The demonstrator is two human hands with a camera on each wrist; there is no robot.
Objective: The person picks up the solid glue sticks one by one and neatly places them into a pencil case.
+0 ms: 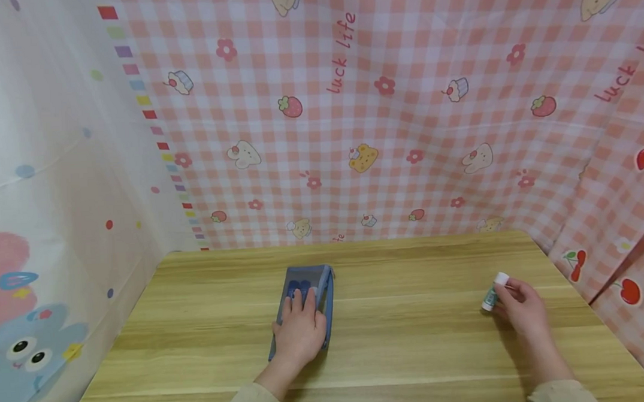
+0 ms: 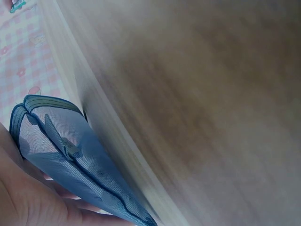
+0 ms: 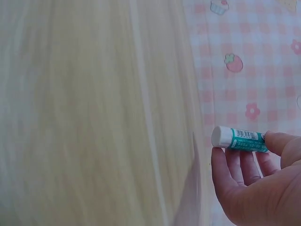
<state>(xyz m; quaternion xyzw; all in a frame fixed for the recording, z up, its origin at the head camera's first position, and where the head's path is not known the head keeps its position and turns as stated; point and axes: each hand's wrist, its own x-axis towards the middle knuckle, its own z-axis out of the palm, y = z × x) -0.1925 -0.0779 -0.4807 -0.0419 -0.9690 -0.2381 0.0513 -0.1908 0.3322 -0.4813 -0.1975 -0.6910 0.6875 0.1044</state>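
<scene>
A blue mesh zipper pouch [image 1: 309, 274] lies on the wooden table, left of the middle. My left hand [image 1: 299, 331] rests on top of it with fingers extended and spread, covering much of its near part. The left wrist view shows the zipper edge of the pouch [image 2: 87, 153] and its pull tab, with the left palm alongside. Over the table's right side, my right hand [image 1: 528, 312] holds a small glue stick [image 1: 491, 297], white at both ends with a green label. In the right wrist view, thumb and fingertips pinch the glue stick [image 3: 245, 139].
The light wooden table [image 1: 403, 341] reaches back to a pink checked curtain [image 1: 351, 122] with cartoon prints. A white curtain [image 1: 55, 146] hangs along the left side, and more printed cloth [image 1: 633, 229] hangs close to the right edge.
</scene>
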